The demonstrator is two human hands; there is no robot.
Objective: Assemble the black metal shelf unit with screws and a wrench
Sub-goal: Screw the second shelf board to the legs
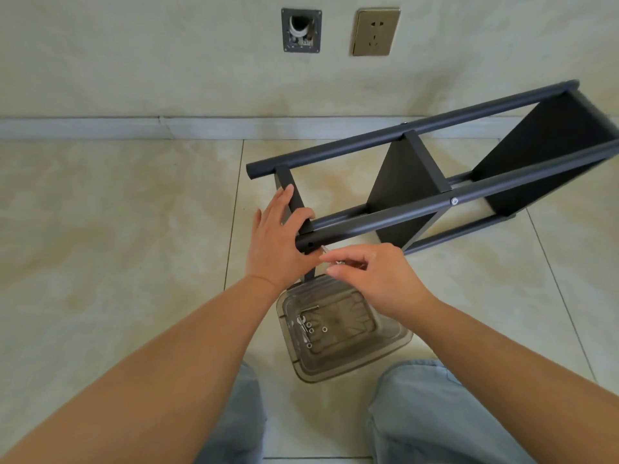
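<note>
Nearest, between knees in pale blue jeans, a clear brownish plastic tray sits on the beige tiled floor, holding small silver washers and a screw. Just beyond it, the right hand pinches a small silver part, too small to identify. The left hand grips the near end of a black metal shelf unit, which lies on its side, stretching toward the far wall.

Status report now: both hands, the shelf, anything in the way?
Left hand grips shelf tube end. Right hand pinches small metal part beside it. Tray below; nothing blocking.
</note>
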